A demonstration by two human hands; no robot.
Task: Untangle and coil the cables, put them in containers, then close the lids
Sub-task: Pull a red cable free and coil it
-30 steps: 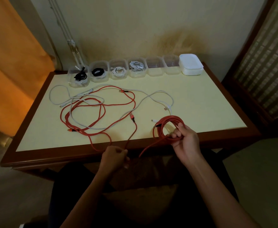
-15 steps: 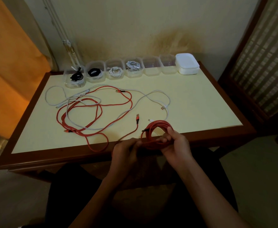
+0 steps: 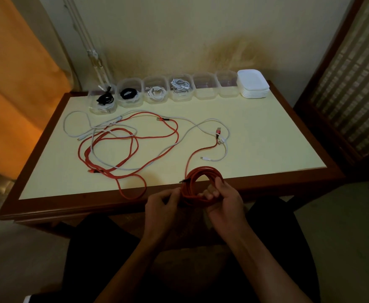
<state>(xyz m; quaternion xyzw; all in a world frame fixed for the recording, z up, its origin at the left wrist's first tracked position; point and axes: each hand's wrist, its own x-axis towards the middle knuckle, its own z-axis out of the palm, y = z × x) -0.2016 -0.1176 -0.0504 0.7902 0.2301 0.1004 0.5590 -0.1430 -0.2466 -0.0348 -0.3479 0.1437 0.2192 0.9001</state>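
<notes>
A coil of red cable (image 3: 203,174) hangs over the table's near edge. My right hand (image 3: 223,197) grips it with fingers curled through the loops. My left hand (image 3: 164,201) pinches the coil's left side. The cable's loose tail runs up to a red plug (image 3: 218,130). More red cable (image 3: 133,147) lies tangled with white cables (image 3: 201,125) on the tabletop. Along the far edge stand several clear containers: two with black cables (image 3: 128,94), two with white cables (image 3: 180,85), two empty (image 3: 204,92).
A stack of white lids (image 3: 253,84) sits at the right end of the container row. The cream tabletop (image 3: 266,136) has a dark wooden rim. A wall is behind, an orange curtain at left, a slatted screen at right.
My left hand has come from the left over to the coil and now pinches it. The red tail's plug has slid across the table toward the right.
</notes>
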